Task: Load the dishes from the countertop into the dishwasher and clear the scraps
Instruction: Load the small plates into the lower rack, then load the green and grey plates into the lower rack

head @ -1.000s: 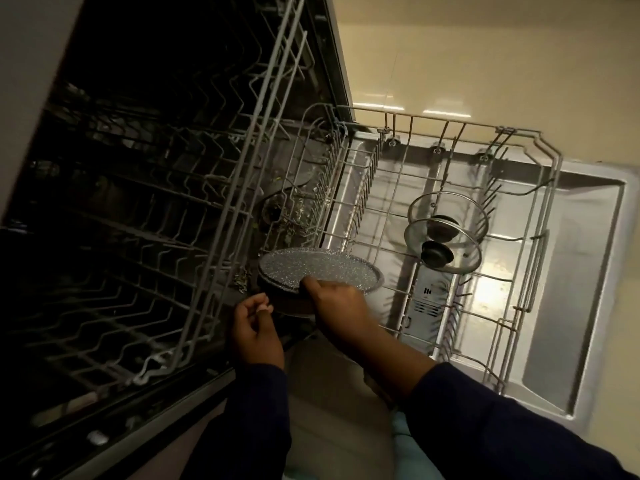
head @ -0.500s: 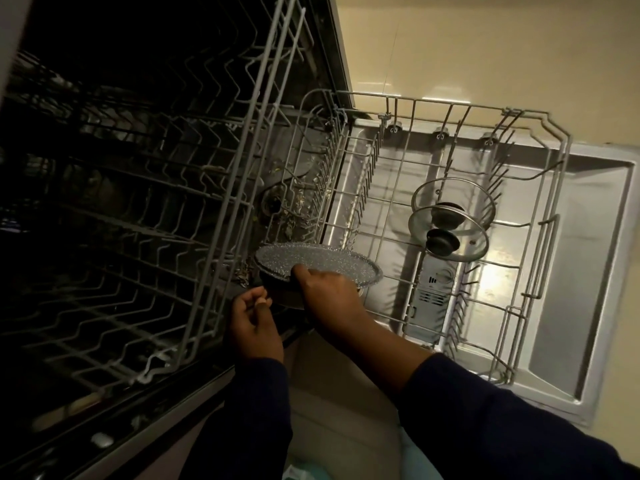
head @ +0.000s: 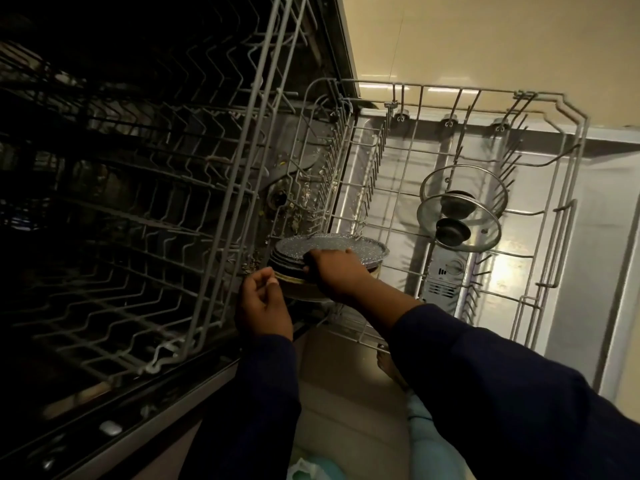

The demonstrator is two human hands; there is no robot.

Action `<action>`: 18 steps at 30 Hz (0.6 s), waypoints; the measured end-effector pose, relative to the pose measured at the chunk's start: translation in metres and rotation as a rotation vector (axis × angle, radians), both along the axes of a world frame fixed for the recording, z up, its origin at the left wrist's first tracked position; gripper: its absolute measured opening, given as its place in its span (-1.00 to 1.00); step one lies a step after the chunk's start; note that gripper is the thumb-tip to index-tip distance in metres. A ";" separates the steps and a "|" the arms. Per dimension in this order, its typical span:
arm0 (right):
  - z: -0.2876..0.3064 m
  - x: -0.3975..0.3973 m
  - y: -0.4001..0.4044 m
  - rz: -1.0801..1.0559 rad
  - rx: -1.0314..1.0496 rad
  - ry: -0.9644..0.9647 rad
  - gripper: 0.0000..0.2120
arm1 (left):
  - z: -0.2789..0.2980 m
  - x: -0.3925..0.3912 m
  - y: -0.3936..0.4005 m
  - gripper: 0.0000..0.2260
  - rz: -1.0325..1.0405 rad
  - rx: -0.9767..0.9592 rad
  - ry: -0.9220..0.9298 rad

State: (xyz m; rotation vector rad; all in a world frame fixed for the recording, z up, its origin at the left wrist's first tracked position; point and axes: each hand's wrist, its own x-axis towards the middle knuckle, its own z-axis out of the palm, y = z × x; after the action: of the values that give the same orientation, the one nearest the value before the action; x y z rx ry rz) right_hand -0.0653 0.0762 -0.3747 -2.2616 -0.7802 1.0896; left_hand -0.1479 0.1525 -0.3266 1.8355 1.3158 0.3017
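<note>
Pan [head: 329, 249] lowered into lower rack [head: 568, 188] beside lids [head: 460, 209], right hand [head: 332, 271] gripping; left hand [head: 265, 304] loosely curled.

No legible text, brand, number or sign appears anywhere in the head view. The grey panel [head: 445, 271] on the inner face of the dishwasher door [head: 602, 271] carries a few small dark marks, too small and blurred to read.

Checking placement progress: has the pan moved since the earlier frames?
No: the pan keeps its spot against the lid; right hand still grips it.
</note>
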 end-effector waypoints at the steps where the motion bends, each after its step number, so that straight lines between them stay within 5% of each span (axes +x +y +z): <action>1: 0.000 0.001 0.000 0.007 -0.004 0.034 -0.66 | 0.001 0.003 -0.001 -0.83 -0.004 -0.002 0.005; 7: 0.015 0.001 -0.009 -0.095 0.092 0.032 -0.49 | 0.013 0.011 -0.009 -0.76 -0.098 -0.040 0.074; 18: 0.132 0.022 -0.067 -0.119 0.086 -0.017 -0.71 | 0.111 0.014 -0.055 -0.71 -0.271 -0.049 0.054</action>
State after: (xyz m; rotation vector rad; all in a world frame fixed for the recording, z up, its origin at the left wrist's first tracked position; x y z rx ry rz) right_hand -0.0430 0.0088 -0.2430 -2.2169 -0.6768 0.9652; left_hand -0.1343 0.0975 -0.2157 1.9632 1.0827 0.0748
